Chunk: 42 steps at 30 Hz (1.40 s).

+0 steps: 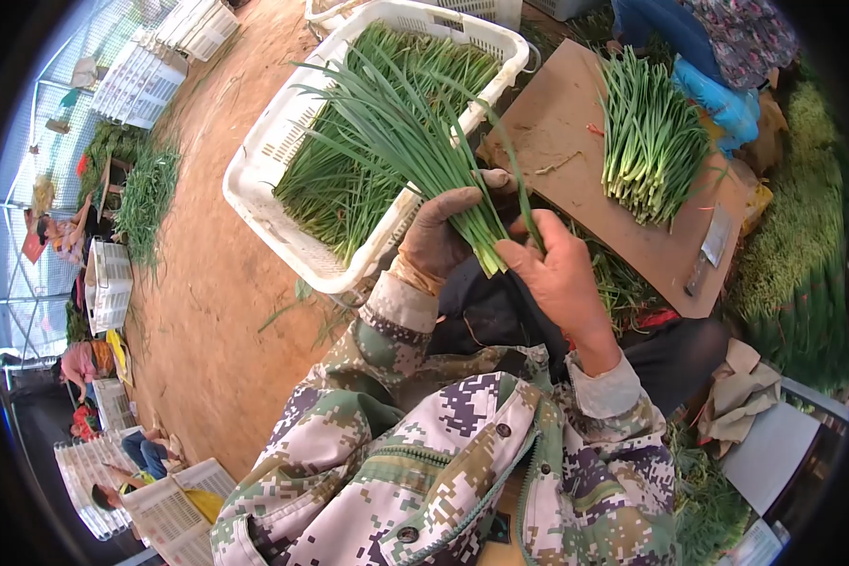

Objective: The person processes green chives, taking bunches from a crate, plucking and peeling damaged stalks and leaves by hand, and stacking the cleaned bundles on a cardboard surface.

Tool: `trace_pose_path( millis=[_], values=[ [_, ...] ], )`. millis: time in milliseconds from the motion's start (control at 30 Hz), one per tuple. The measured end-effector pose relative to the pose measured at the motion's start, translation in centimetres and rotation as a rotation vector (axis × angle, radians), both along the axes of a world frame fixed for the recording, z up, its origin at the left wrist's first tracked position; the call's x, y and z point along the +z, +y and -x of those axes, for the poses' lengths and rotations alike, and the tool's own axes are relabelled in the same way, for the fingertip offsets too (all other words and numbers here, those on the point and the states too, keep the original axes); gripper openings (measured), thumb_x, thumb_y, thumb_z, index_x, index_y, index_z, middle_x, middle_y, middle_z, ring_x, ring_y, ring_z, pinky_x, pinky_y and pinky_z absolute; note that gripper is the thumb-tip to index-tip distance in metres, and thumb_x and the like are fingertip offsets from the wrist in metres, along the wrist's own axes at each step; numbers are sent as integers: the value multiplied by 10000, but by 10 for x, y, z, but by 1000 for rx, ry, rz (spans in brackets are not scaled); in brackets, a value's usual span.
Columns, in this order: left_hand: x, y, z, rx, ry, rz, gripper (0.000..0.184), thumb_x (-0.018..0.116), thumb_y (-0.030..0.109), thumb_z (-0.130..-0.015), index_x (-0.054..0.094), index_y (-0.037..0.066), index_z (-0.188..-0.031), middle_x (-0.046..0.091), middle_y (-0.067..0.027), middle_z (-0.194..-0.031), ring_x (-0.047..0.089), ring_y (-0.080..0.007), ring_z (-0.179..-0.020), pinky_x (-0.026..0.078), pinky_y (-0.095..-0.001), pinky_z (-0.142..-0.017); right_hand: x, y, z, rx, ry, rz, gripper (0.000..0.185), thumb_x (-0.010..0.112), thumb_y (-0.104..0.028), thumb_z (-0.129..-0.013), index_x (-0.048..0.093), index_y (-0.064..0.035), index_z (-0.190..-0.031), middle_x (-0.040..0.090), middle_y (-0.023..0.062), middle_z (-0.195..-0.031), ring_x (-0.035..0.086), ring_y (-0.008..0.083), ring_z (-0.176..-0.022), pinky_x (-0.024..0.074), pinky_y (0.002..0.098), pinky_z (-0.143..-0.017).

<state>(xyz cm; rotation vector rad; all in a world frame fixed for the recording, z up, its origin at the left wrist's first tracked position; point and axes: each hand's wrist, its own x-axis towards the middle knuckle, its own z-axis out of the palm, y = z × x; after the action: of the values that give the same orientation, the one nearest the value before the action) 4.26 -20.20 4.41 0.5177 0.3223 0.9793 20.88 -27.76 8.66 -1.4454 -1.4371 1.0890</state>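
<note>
My left hand [441,231], in a brown glove, is closed round a bunch of garlic chives [401,132]. Their cut white-green ends point down toward my lap and the leaves fan out up and left over a white crate [255,168]. Bare, my right hand [566,278] pinches a single long chive [511,156] just right of the bunch; it arches upward, apart from the rest. More chives [302,179] lie heaped inside the crate.
A brown board [561,104] at the right bears a neat pile of chives [656,141] and a cleaver [712,250]. A blue plastic bag [726,104] lies beyond it. Loose greens [792,208] cover the far right. Stacked crates [141,80] and other people are at left.
</note>
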Motion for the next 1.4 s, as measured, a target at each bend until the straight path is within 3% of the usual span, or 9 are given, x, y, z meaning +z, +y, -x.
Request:
trace_pose_path(
  millis=[367, 500, 733, 933, 1000, 1133, 1200, 1267, 1400],
  values=[
    [-1, 2, -6, -32, 32, 88, 329, 617, 136, -871, 623, -36, -1152, 682, -169, -1111, 663, -304, -1055, 524, -439, -979, -24, 5, -11, -270, 6, -155, 230, 615, -198, -966, 602, 21, -897, 504, 97, -634, 446, 132, -575, 407, 319, -552],
    [-1, 0, -10, -24, -12, 147, 313, 627, 127, -874, 627, -30, -1145, 688, -159, -1075, 661, -299, -1064, 529, -433, -975, -31, 3, -10, -170, 1, -256, 293, 574, -186, -993, 452, 14, -815, 457, 131, -663, 422, 242, -599, 401, 370, -578],
    [5, -6, -12, -57, -34, 84, 469, 669, 76, -865, 521, -15, -1301, 658, -113, -1153, 645, -233, -1077, 536, -399, -964, -25, 3, 1, -145, 3, -191, 277, 603, -171, -976, 474, 20, -822, 489, 174, -668, 439, 328, -574, 398, 399, -552],
    [2, -8, -16, -49, 116, 77, 257, 705, 60, -838, 644, -13, -1077, 679, -84, -957, 669, -213, -1003, 560, -357, -879, -35, 5, 3, -242, -165, -333, 267, 626, -155, -960, 501, 20, -802, 528, 198, -636, 518, 352, -529, 389, 420, -505],
    [2, -7, -17, -23, 98, 78, 216, 689, 88, -858, 644, -9, -1046, 673, -78, -921, 669, -227, -1005, 545, -365, -902, -40, 5, 1, -390, -155, -308, 277, 616, -169, -975, 509, 7, -789, 544, 144, -600, 523, 261, -474, 401, 374, -471],
    [-7, -2, -15, 12, -144, 62, 167, 603, 161, -934, 642, 5, -980, 637, -50, -809, 638, -268, -1092, 468, -406, -1019, -57, -5, -21, -617, 389, -100, 338, 563, -242, -1017, 503, -23, -767, 552, 27, -583, 508, 71, -467, 412, 279, -421],
    [-17, 8, -3, -73, -186, -9, 198, 589, 171, -937, 644, 6, -1030, 646, -54, -846, 594, -299, -1179, 443, -467, -1072, -83, -24, -48, -574, 241, -49, 310, 586, -224, -995, 504, -28, -770, 572, 71, -578, 552, 175, -465, 446, 337, -450],
    [-10, 5, -4, -75, -195, 0, 201, 586, 165, -934, 644, 3, -1037, 660, -76, -907, 582, -309, -1205, 432, -470, -1085, -116, -48, -71, -104, -428, 156, 197, 622, -173, -949, 567, -15, -844, 637, 125, -685, 628, 300, -599, 490, 396, -533],
    [-10, 5, -8, -78, -184, -14, 212, 589, 148, -917, 644, 0, -1059, 665, -133, -1088, 551, -331, -1255, 408, -478, -1108, -90, -71, -81, 293, -1006, 233, 174, 644, -137, -904, 623, 10, -994, 679, 170, -899, 646, 382, -788, 507, 442, -643]
  ],
)
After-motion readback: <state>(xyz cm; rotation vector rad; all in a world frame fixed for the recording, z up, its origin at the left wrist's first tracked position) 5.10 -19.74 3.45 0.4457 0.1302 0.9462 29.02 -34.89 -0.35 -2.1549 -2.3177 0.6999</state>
